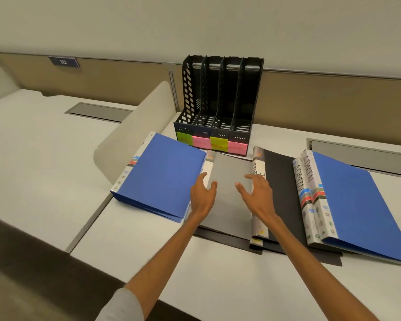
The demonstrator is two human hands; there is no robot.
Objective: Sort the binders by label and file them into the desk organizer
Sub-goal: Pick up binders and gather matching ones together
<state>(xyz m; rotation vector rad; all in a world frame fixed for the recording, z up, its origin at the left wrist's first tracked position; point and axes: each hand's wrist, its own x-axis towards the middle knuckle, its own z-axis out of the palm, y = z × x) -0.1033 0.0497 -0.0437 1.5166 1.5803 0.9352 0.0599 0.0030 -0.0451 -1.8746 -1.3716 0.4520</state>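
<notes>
Selection appears to be the step in hand: no binder is filed yet. A grey binder [232, 181] lies flat on the tabletop [218, 274] at the centre of the frame. The left hand [203, 195] and right hand [257, 195] are spread over its matte cover, fingers loosely open, nothing gripped. Next, its spine label would need to be matched to the coloured paper notes [211, 143] on the black perforated organizer [218, 100] at upper centre.

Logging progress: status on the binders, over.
Left hand, right hand open over grey binder. Organizer empty. Blue binder crowds the grey one's left edge.
</notes>
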